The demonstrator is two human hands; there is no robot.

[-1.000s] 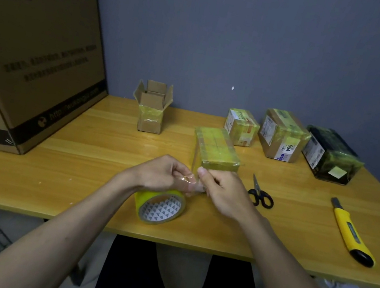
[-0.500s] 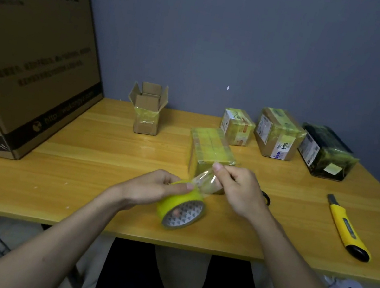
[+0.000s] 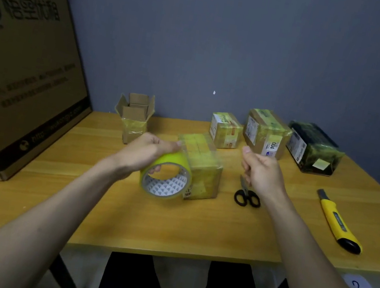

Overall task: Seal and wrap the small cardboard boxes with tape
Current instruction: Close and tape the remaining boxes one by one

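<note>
A small cardboard box (image 3: pixel 201 168) wrapped in yellowish tape lies in the middle of the wooden table (image 3: pixel 97 203). My left hand (image 3: pixel 144 151) grips a yellow tape roll (image 3: pixel 165 177) held just left of the box, a little above the table. My right hand (image 3: pixel 259 170) is to the right of the box and pinches the free end of the clear tape strip (image 3: pixel 213 148). That strip stretches from the roll across the box top.
An open small box (image 3: pixel 133 118) stands at the back left. Three wrapped parcels (image 3: pixel 267 132) line the back right. Black scissors (image 3: pixel 247 195) lie under my right hand, a yellow utility knife (image 3: pixel 337 222) further right. A large carton (image 3: pixel 21 58) fills the left side.
My hands have moved apart: the right pulled the tape end out to the right while the left lifted the roll beside the box. The strip is now much longer.
</note>
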